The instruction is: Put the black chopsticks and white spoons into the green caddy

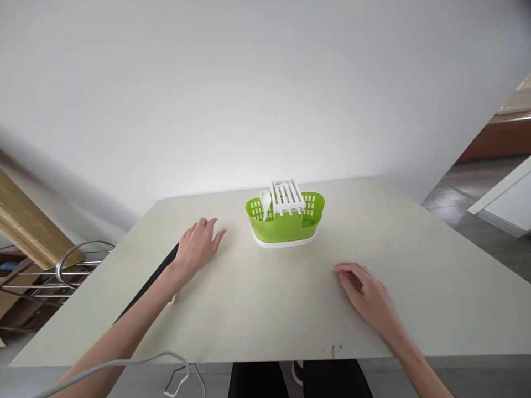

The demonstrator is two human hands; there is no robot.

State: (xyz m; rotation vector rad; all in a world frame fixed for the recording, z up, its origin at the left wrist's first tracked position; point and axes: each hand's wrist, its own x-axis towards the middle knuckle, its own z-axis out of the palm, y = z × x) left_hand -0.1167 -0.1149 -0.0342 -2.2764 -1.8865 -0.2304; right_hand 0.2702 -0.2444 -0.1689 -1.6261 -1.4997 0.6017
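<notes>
A green basket-like caddy (277, 232) with perforated walls stands on a white base (286, 244) towards the back of the table. A white slatted rack (287, 197) lies across its top. Leaning inside its left part is a white spoon (265, 202). My left hand (199, 243), palm down with thumb and fingers apart, is left of the caddy and holds nothing. A long black strip (147, 284) is partly hidden beneath that wrist and forearm. My right hand (367, 296) rests at the front right, its thumb drawn close to the fingertips with nothing visible between them.
The pale table (257, 309) meets a white wall (265, 94) at the back. A small white piece (172, 300) shows beside my left forearm. A grey cable (136, 362) crosses the front left edge. Left of the table stands a metal rack (53, 282).
</notes>
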